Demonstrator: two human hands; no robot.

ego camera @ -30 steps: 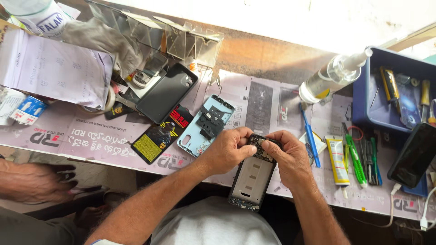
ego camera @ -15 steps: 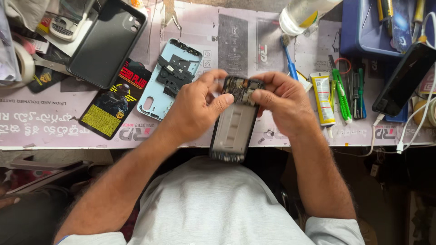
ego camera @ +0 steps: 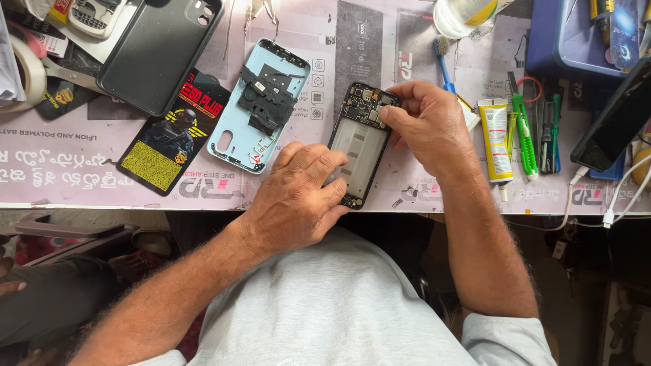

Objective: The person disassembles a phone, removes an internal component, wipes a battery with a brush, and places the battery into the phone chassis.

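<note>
While left hand (ego camera: 298, 196) pins opened phone (ego camera: 358, 139); right hand (ego camera: 427, 122) fingers (ego camera: 392, 116) on top end

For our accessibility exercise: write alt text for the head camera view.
Two hands work on an opened phone at a table edge: left hand steadies its lower end, right hand fingers its circuit board. A light blue back cover lies alongside.

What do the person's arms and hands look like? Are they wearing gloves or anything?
No gloves. The left hand and right hand are both bare, with no rings or watch showing. The forearms are bare and hairy. Short light grey sleeves of a T-shirt end near the elbows.
</note>
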